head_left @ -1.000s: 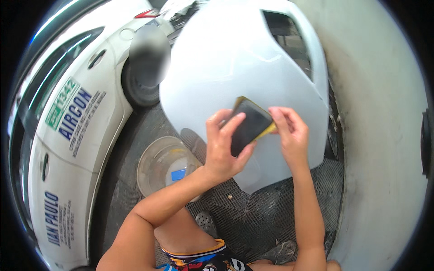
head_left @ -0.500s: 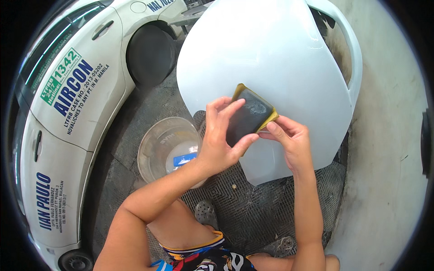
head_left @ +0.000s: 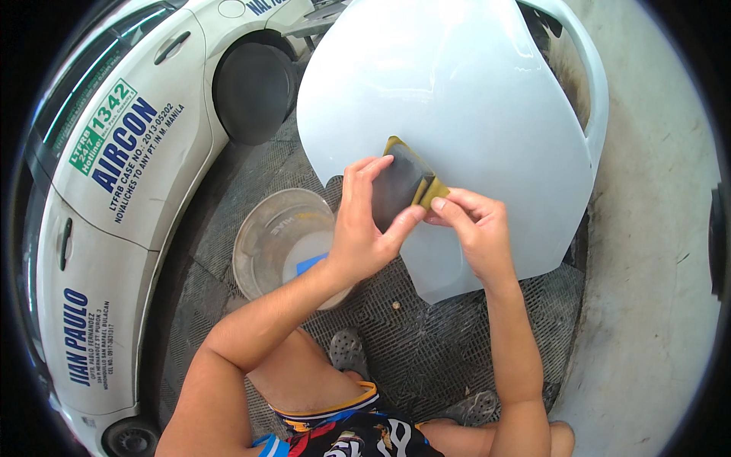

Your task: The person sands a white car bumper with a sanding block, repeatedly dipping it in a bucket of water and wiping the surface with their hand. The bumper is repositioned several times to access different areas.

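We see the left hand (head_left: 364, 228) holding a dark sheet of sandpaper with a yellow backing (head_left: 402, 183), the fingers curled around its left side and the thumb pressing on its lower edge. The right hand (head_left: 474, 232) pinches the folded yellow corner of the same sheet, with its fingers closed together on it. The sandpaper is held just over the lower middle of a pale blue car body panel (head_left: 457, 91), which stands on a dark grid floor mat (head_left: 426, 343). At the left of the hands, on the mat, there is a clear plastic basin (head_left: 266, 236) with water. A white car (head_left: 129, 175) stands further left.
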The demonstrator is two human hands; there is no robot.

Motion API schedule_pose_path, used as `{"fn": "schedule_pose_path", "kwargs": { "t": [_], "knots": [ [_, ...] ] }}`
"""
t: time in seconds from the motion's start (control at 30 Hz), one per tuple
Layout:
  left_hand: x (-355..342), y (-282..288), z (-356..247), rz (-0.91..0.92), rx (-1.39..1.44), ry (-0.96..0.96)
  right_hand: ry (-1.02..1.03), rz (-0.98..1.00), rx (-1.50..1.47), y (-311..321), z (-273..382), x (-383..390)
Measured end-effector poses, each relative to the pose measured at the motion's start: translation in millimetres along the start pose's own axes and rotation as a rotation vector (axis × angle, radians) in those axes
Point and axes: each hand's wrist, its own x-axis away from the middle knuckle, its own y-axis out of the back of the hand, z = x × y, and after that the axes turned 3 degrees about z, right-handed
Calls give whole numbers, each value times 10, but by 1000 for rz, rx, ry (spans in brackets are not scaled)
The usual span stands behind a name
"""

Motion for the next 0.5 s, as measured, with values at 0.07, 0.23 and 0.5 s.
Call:
{"fn": "schedule_pose_path", "kwargs": {
  "t": [0.07, 0.23, 0.5],
  "knots": [
    [7, 7, 21, 19, 133, 111, 13, -23, -99, -16, 3, -10],
    [41, 52, 60, 64, 233, 214, -58, -21, -119, -58, 5, -29],
    [45, 86, 86, 39, 10, 76, -55, -9, -132, -143, 0, -38]
  ]
}}
